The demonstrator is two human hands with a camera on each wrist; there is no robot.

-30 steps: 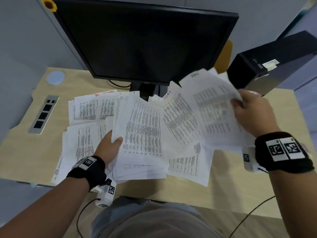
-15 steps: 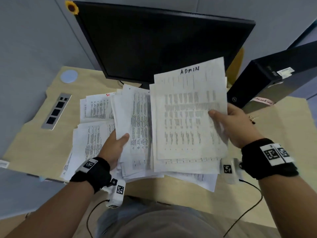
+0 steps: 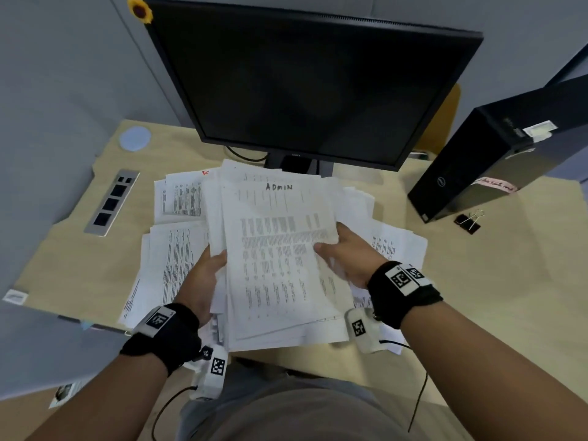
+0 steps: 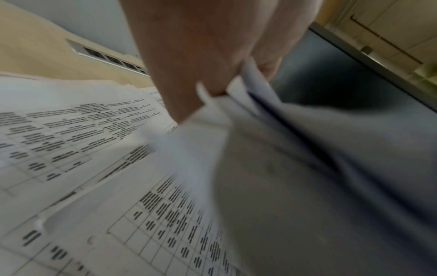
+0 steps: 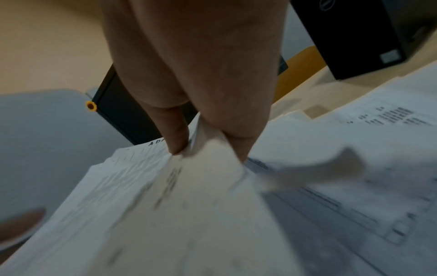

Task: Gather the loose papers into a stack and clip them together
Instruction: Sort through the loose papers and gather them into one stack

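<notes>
Both hands gripping paper stack (image 3: 280, 265) at desk (image 3: 79, 249) front edge: left hand (image 3: 203, 281), right hand (image 3: 346, 253). Top sheet handwritten "ADMIN". Binder clip (image 3: 469, 219) beside Dell tower (image 3: 496, 160), right edge.

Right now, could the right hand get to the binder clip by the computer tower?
Probably yes, but not freely: the right hand grips the gathered papers alongside the left hand, so it would have to let go first. The binder clip lies in the open on the desk to its right, nothing between.
</notes>
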